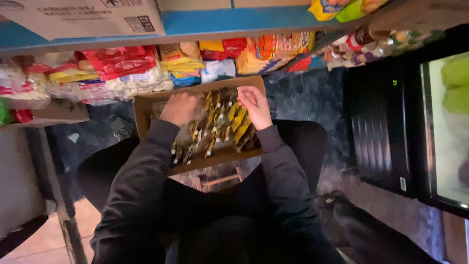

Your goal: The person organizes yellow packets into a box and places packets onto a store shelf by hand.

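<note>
Hands work inside a shallow cardboard box [146, 110] that rests across the person's lap, crammed with small yellow and brown packets [220, 127] standing in rows. The left hand [181, 108] is buried among the packets near the box's far left corner, knuckles up and fingers curled down into them, though I cannot tell whether it is clamped on any one. The right hand [255, 105] sits at the far right side of the box, fingers bent and pinched together at the top of a yellow packet by the rim. Both dark sleeves [141, 181] run in over the near wall of the box, which leaves little free room inside; only a thin strip of bare cardboard shows along the near edge and at the left wall. Just beyond the far rim the lower shelf [78, 78] is packed tight with red, yellow and white bagged goods [122, 68], their fronts reaching nearly to the box. Above them runs the blue edge of an upper shelf [229, 22] carrying a large carton [88, 17]. To the right, well apart from the box, stands a dark cooler with a glass door [391, 132], and the dark floor [303, 95] between it and the person's knee is the widest open gap. A wooden stool [220, 180] peeks out under the box.
</note>
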